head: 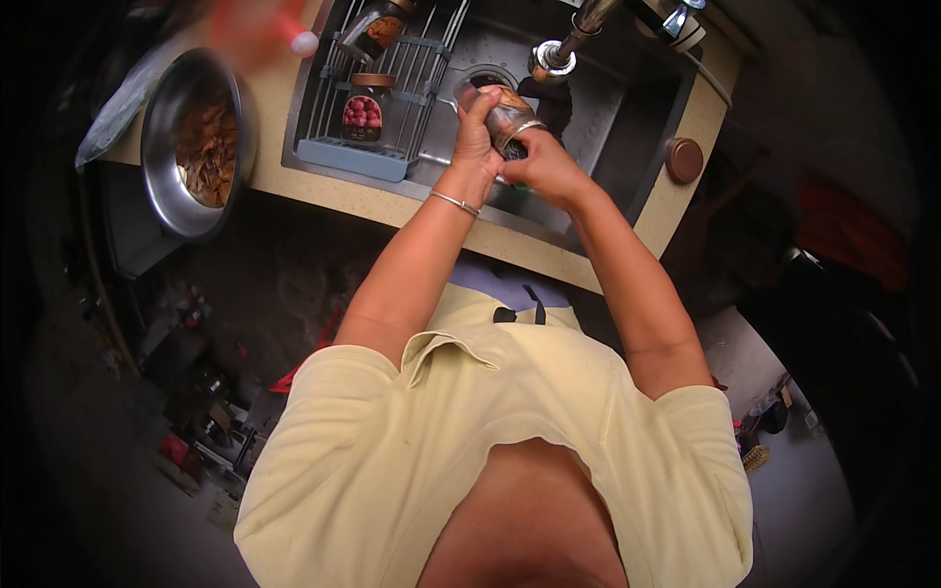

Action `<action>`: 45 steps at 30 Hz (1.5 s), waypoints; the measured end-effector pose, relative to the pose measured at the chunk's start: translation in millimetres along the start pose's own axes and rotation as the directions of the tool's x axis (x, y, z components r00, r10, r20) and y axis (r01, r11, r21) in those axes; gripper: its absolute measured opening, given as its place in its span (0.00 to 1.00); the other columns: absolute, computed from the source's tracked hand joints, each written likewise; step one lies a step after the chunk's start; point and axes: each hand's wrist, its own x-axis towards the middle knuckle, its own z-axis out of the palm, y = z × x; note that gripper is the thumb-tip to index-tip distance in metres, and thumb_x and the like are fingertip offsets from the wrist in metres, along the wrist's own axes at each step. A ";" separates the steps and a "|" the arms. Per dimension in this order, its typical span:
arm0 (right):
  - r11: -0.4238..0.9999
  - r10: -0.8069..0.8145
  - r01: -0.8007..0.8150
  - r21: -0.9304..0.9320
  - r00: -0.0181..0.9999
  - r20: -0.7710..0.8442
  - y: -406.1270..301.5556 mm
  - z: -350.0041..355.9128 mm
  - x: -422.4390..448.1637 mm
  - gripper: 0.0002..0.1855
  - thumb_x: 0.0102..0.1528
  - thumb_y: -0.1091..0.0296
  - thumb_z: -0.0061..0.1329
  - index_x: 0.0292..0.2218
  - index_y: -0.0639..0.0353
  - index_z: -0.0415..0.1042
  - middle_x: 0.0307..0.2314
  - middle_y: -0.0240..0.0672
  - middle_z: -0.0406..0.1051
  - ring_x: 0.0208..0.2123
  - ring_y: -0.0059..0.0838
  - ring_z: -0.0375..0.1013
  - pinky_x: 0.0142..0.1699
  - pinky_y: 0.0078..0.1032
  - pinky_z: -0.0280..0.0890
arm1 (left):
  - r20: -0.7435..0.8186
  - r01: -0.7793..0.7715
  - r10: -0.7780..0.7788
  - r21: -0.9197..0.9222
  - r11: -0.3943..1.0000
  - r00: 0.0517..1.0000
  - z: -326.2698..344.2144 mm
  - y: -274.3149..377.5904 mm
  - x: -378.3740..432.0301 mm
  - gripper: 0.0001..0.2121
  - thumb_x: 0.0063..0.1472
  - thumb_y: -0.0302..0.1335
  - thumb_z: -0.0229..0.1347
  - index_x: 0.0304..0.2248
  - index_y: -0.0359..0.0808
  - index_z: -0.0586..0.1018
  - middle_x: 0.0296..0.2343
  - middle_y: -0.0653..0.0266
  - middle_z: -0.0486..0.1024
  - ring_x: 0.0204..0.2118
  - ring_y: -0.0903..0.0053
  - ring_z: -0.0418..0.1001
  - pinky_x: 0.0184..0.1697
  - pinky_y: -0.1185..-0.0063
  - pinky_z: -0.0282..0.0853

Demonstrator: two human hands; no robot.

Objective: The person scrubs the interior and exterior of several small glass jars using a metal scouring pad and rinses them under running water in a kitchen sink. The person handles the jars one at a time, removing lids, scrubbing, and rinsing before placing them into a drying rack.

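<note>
A clear glass jar [509,116] with an orange label is tilted over the sink [599,151], below the faucet. My left hand [476,132] wraps around its body from the left, thumb on top. At the jar's rim, my right hand [550,167] grips with bent fingers. A dark patch shows between its thumb and forefinger; I cannot tell what it is. Behind the right hand, a dark cloth-like thing [555,106] lies in the sink near the drain [485,75]. A brown jar lid [684,160] rests on the counter to the right.
A grey drying rack [353,159] spans the sink's left side, holding a lidded jar with a fruit label [362,110] and another tilted jar [375,31]. The faucet [553,60] hangs above the basin. A steel bowl [158,158] with brown pieces overhangs the counter's left front edge.
</note>
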 end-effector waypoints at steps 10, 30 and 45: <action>0.667 -0.364 0.278 -0.691 0.931 0.024 3.5 2.8 -10.0 0.20 0.42 0.84 0.45 0.40 0.62 0.70 0.36 0.32 0.70 0.38 0.28 0.71 0.38 0.24 0.68 | 0.110 -0.023 0.023 -0.009 1.000 0.994 -5.7 9.0 5.6 0.13 0.51 0.32 0.56 0.35 0.34 0.71 0.30 0.58 0.73 0.34 0.66 0.74 0.40 0.68 0.73; 0.653 -0.402 0.016 -0.757 0.854 -0.329 -46.2 -41.3 -29.3 0.20 0.42 0.78 0.44 0.40 0.64 0.73 0.35 0.49 0.71 0.38 0.44 0.71 0.45 0.31 0.65 | -0.232 0.303 -0.349 -0.214 0.929 0.908 -17.2 2.2 42.1 0.21 0.55 0.47 0.52 0.38 0.37 0.70 0.36 0.51 0.71 0.39 0.55 0.70 0.39 0.59 0.72; 0.384 -0.545 -0.485 -0.786 0.568 -0.617 -184.3 -135.1 11.3 0.19 0.41 0.64 0.56 0.36 0.63 0.76 0.35 0.56 0.72 0.40 0.51 0.72 0.46 0.37 0.67 | -0.008 0.500 -0.527 -0.304 0.811 0.850 29.7 -11.6 47.5 0.25 0.63 0.49 0.37 0.47 0.36 0.68 0.46 0.52 0.67 0.49 0.57 0.66 0.55 0.55 0.58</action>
